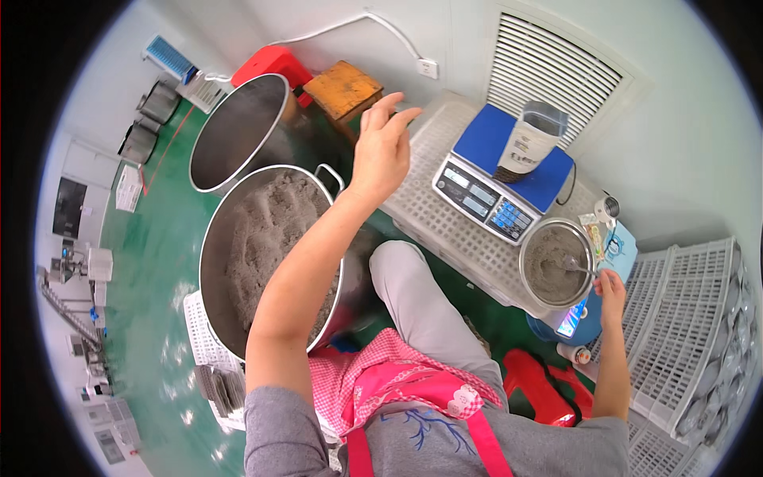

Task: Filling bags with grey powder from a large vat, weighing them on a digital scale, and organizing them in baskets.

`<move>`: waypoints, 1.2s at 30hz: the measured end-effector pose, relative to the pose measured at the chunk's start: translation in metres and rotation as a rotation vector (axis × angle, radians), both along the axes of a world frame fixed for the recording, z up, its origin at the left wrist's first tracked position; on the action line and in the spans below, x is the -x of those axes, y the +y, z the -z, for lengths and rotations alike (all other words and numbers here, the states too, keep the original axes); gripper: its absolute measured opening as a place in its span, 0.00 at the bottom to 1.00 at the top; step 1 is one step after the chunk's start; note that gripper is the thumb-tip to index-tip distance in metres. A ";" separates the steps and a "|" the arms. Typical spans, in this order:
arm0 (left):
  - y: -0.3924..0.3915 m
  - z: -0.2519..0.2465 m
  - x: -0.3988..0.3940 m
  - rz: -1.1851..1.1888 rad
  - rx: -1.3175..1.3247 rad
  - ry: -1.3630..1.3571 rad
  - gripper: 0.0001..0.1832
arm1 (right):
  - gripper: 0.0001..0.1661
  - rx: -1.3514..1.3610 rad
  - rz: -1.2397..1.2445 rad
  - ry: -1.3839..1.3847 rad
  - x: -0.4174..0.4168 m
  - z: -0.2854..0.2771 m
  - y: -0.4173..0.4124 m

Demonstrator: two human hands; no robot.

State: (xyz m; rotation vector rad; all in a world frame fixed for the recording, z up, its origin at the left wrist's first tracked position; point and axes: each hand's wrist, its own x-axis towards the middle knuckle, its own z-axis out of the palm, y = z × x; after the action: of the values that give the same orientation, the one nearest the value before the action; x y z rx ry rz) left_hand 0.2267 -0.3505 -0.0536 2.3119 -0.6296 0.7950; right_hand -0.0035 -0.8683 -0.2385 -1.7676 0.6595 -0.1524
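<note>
My right hand (610, 295) grips the handle of a metal spoon (573, 263). The spoon's bowl end rests in grey-brown powder (548, 259) inside a round steel bowl (523, 275). My left hand (381, 152) is raised with nothing in it, thumb and fingers apart, between a large steel pot (205, 298) and a digital scale (480, 194). On the scale's blue platform (486, 134) stands an open-topped printed pouch (527, 146) with a clear upper part. Similar grey-brown powder (274, 220) partly fills the large pot, below my left forearm.
A perforated plastic crate (417, 191) supports the scale and bowl. Beside the bowl are a phone (571, 319) and a metal cup (607, 207). Behind the pot stand another steel pot (238, 131) and a wooden stool (344, 89). White crates (685, 322) are stacked at right.
</note>
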 end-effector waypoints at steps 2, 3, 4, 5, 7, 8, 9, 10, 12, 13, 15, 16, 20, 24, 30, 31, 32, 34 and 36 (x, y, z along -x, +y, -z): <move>-0.004 0.004 0.000 0.005 0.011 -0.002 0.23 | 0.19 0.042 0.008 -0.066 -0.006 0.002 0.015; 0.003 0.008 0.000 -0.011 -0.013 -0.023 0.24 | 0.19 0.085 -0.012 -0.076 -0.011 0.001 0.026; 0.006 0.008 0.002 0.004 -0.006 0.003 0.23 | 0.18 0.248 -0.056 -0.093 -0.014 -0.004 0.036; 0.007 0.006 0.006 0.018 0.003 0.026 0.22 | 0.17 0.411 -0.101 -0.107 -0.017 -0.013 0.046; 0.011 0.004 0.010 0.005 -0.031 0.031 0.22 | 0.13 0.534 -0.096 -0.067 -0.016 -0.046 0.063; 0.011 0.005 0.009 0.008 -0.033 0.032 0.22 | 0.11 0.734 -0.175 -0.184 -0.013 -0.056 0.066; 0.011 0.007 0.009 0.018 -0.030 0.032 0.22 | 0.09 0.934 -0.258 -0.302 -0.010 -0.061 0.067; 0.012 0.009 0.008 0.016 -0.043 0.033 0.21 | 0.08 1.005 -0.314 -0.365 -0.009 -0.062 0.068; 0.010 0.012 0.011 0.012 -0.064 0.032 0.21 | 0.08 0.984 -0.281 -0.319 -0.001 -0.057 0.064; 0.006 0.011 0.011 0.012 -0.061 0.029 0.21 | 0.07 0.959 -0.253 -0.276 -0.001 -0.057 0.061; 0.002 0.008 0.015 0.065 -0.070 -0.006 0.20 | 0.09 0.981 -0.205 -0.273 -0.002 -0.068 0.058; 0.001 0.007 0.017 0.066 -0.088 -0.008 0.20 | 0.12 0.748 -0.100 -0.230 -0.008 -0.083 0.062; -0.002 0.009 0.024 0.063 -0.105 0.047 0.18 | 0.19 0.387 0.061 -0.350 -0.046 -0.121 0.046; 0.000 0.009 0.031 0.062 -0.116 0.066 0.18 | 0.22 0.163 0.112 -0.552 -0.107 -0.189 0.057; 0.007 0.002 0.051 0.052 -0.135 0.112 0.18 | 0.20 0.219 -0.174 -0.801 -0.208 -0.244 0.102; 0.010 0.002 0.054 0.048 -0.134 0.119 0.18 | 0.20 0.254 -0.249 -0.840 -0.222 -0.246 0.110; 0.013 0.001 0.058 0.045 -0.134 0.126 0.18 | 0.19 0.349 -0.330 -0.771 -0.234 -0.245 0.118; 0.022 0.000 0.065 0.023 -0.133 0.131 0.18 | 0.19 0.439 -0.414 -0.702 -0.253 -0.237 0.139; 0.030 0.001 0.071 0.004 -0.130 0.135 0.18 | 0.15 0.525 -0.564 -0.370 -0.266 -0.225 0.159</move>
State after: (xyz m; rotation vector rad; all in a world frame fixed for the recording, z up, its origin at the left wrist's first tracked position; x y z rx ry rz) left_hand 0.1560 -0.3207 -0.0544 2.4567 -0.6418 0.6059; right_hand 0.2623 -0.7098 -0.0130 -2.2781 -0.1800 -0.2712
